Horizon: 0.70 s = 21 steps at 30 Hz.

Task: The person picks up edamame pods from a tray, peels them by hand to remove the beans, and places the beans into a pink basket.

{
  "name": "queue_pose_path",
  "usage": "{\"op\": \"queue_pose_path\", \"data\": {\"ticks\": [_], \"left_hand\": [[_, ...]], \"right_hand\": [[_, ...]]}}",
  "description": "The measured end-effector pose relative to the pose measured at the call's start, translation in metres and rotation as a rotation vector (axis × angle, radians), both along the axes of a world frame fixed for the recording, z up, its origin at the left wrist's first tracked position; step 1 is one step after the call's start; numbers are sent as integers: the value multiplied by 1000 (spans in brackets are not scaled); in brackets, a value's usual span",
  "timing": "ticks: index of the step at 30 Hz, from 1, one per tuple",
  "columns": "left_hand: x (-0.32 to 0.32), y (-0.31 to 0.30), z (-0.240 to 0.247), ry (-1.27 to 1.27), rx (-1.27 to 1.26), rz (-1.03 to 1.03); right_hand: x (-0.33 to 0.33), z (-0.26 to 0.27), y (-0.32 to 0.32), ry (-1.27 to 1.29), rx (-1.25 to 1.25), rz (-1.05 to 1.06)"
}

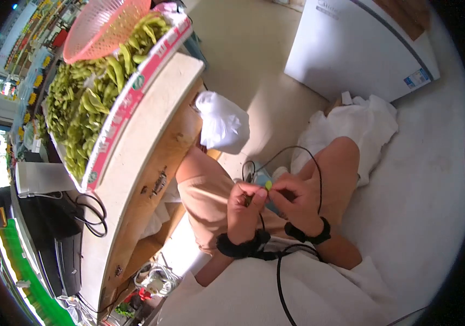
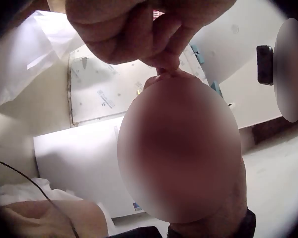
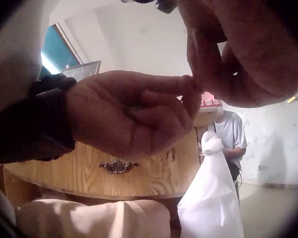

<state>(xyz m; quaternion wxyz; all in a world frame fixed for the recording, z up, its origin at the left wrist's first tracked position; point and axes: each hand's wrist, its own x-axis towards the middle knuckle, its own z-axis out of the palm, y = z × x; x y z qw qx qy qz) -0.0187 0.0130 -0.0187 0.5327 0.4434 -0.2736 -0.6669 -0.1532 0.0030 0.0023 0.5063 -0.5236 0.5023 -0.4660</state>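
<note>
A small bright green pod [image 1: 268,185] shows between the fingertips of both hands, above the person's lap. My left hand [image 1: 242,209] pinches it between thumb and fingers, the other fingers curled in. From the other side my right hand [image 1: 300,205] pinches it too, thumb and forefinger meeting the left fingertips. In the right wrist view the left hand [image 3: 134,114] and right hand [image 3: 248,49] come together at the tips, hiding most of the pod. The left wrist view shows the left hand [image 2: 149,29] at the top, fingers bent; a blur covers much of the other hand.
Green pods [image 1: 88,108] fill a pink-edged tray [image 1: 134,89] on the counter [image 1: 129,157] at left, beside a pink basket [image 1: 102,32]. A white bag [image 1: 221,122] hangs at the counter. A white appliance [image 1: 352,49] stands ahead. A black cable [image 1: 316,168] loops near the hands.
</note>
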Motion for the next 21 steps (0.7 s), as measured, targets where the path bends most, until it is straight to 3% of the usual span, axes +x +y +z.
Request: {"op": "queue_pose_path", "data": {"ticks": [4, 5, 9, 15, 18, 21], "left_hand": [[0, -1, -1, 67, -80, -25], [2, -1, -2, 101, -35, -55], [2, -2, -4, 171, 13, -119], [-3, -4, 6, 196, 167, -105], [-1, -5, 10, -126, 10, -95], [1, -3, 6, -636, -311, -95]], "right_hand": [[6, -12, 2, -169, 25, -31], [5, -8, 5, -260, 142, -33], [3, -21, 5, -290, 68, -44], [2, -20, 6, -380, 185, -89], [1, -13, 4, -343, 326, -105], [-2, -32, 4, -245, 160, -72]]}}
